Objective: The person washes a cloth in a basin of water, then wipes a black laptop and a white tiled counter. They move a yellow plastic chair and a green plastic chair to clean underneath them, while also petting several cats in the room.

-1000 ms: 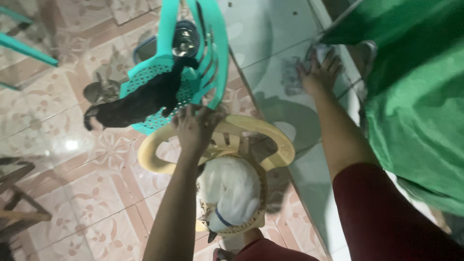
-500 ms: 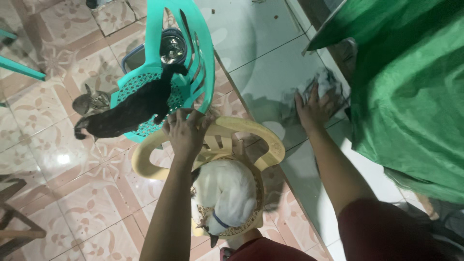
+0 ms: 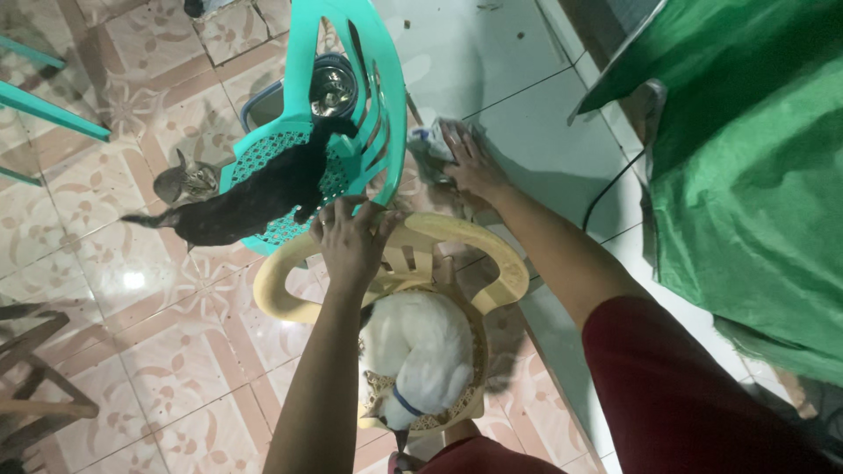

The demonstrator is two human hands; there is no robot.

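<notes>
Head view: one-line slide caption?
Left hand on yellow chair holding white cat; right hand presses cloth on floor.
</notes>
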